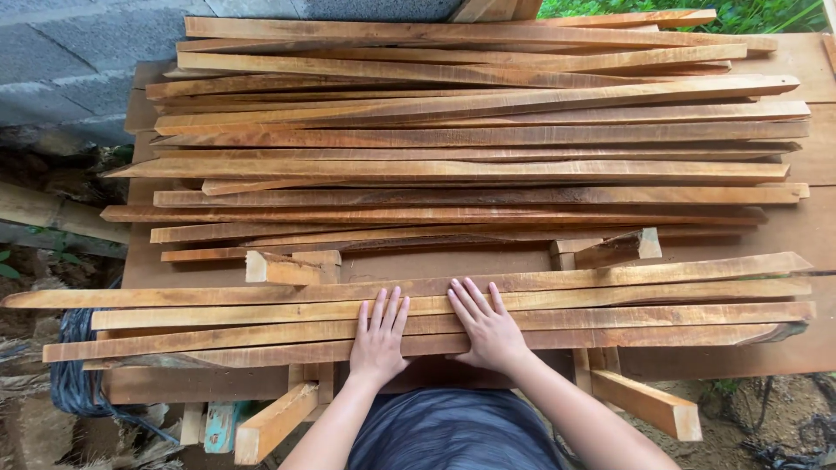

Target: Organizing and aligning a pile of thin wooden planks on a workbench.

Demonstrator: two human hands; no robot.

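Both your hands lie flat on the near wooden strips.
Your left hand and right hand, fingers spread, grip nothing; strips rest on the surface.

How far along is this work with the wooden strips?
Four strips already lie side by side in a near row on two blocks. Left hand and right hand press flat on them. The large pile behind appears still unsorted, so most seems left.
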